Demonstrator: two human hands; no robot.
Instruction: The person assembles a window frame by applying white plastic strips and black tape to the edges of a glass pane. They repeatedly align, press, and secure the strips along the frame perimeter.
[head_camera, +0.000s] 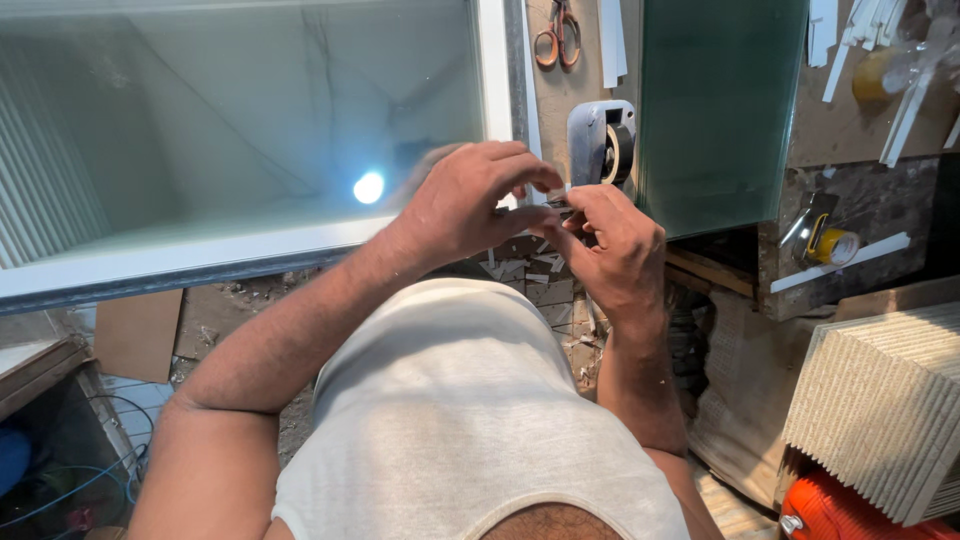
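At frame centre, left hand (470, 205) and right hand (610, 245) pinch a small dark strip (545, 207) with nearly closed fingers; it may slip beside the grey tape dispenser (602, 140).

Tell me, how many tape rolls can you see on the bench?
2. One dark roll sits in the grey dispenser just beyond the hands. One yellow roll lies at the right, near the white strip. Others may be hidden.

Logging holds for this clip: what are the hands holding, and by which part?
Both hands pinch something small and dark between fingertips; what it is cannot be told.
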